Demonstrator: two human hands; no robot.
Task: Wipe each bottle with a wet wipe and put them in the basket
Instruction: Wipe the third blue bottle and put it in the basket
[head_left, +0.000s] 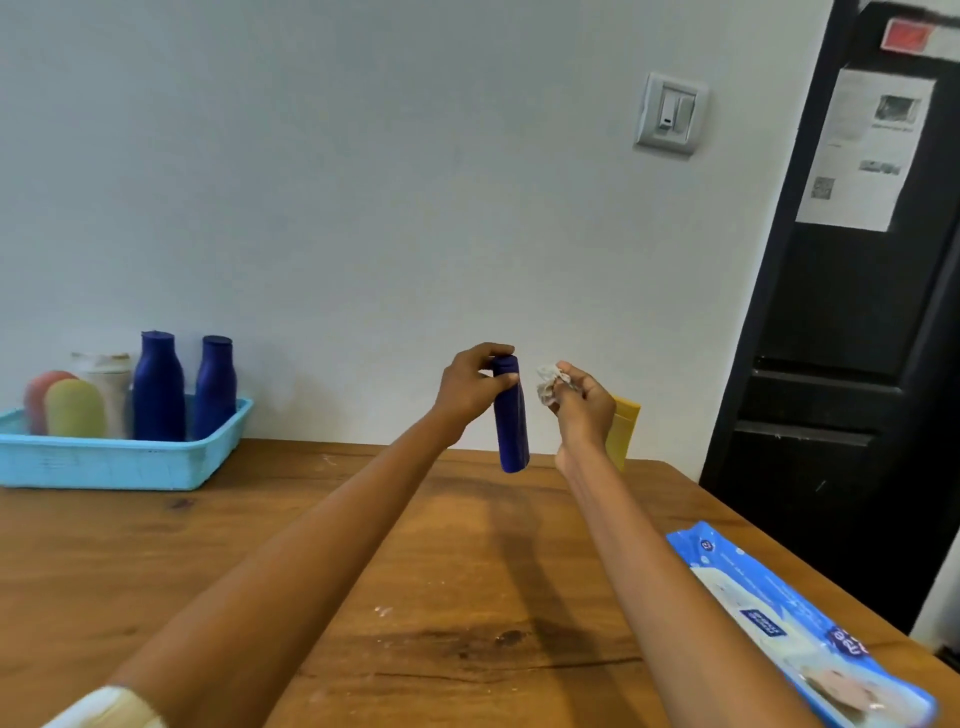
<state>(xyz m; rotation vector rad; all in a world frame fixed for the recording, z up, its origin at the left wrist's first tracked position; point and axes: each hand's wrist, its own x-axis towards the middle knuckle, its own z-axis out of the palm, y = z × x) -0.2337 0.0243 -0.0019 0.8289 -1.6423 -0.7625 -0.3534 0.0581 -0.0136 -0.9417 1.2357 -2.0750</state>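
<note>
While left grip holds bottle, right grip pinches wipe over wooden table.

Both arms outstretched; left grip and right grip curled closed.

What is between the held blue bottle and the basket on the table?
Only bare table, seen in the head view. The left hand grips the blue bottle well right of the basket.

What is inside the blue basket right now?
The blue basket holds two dark blue bottles, a white bottle, an orange one and a yellow-green one; their bases are hidden.
</note>
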